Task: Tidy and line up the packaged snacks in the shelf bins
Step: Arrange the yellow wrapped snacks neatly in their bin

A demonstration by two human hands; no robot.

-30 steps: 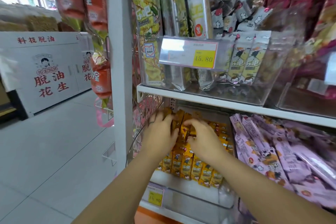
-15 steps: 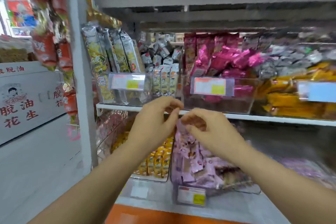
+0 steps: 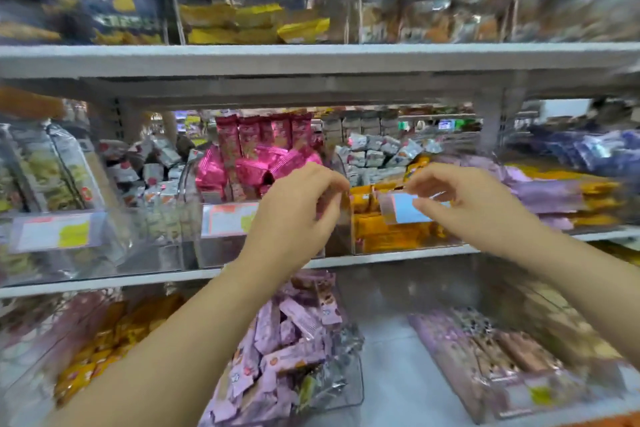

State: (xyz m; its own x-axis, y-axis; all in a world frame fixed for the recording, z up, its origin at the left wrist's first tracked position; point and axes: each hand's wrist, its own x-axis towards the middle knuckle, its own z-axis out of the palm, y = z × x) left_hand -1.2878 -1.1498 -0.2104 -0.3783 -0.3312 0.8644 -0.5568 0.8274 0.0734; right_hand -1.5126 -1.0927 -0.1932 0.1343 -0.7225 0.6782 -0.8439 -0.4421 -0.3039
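Note:
On the middle shelf stands a clear bin [image 3: 408,251] of orange snack packs [image 3: 388,232] with a blue price label [image 3: 403,211] on its front. My left hand [image 3: 298,215] curls its fingers over the bin's front left corner. The front rim at the label is pinched by my right hand [image 3: 467,204], thumb on the label. Pink packs [image 3: 242,163] fill the bin to the left. Everything is blurred by motion.
Below, a clear bin of loose purple packs [image 3: 287,350] sits between yellow packs [image 3: 104,350] and a flat bin of purple bars [image 3: 485,357]. Silver packs [image 3: 377,149] lie behind the orange bin. The upper shelf board [image 3: 311,59] overhangs just above.
My view and both hands rose from the lower yellow and purple bins to the middle shelf. The hands moved apart and now hold the orange snack bin's front.

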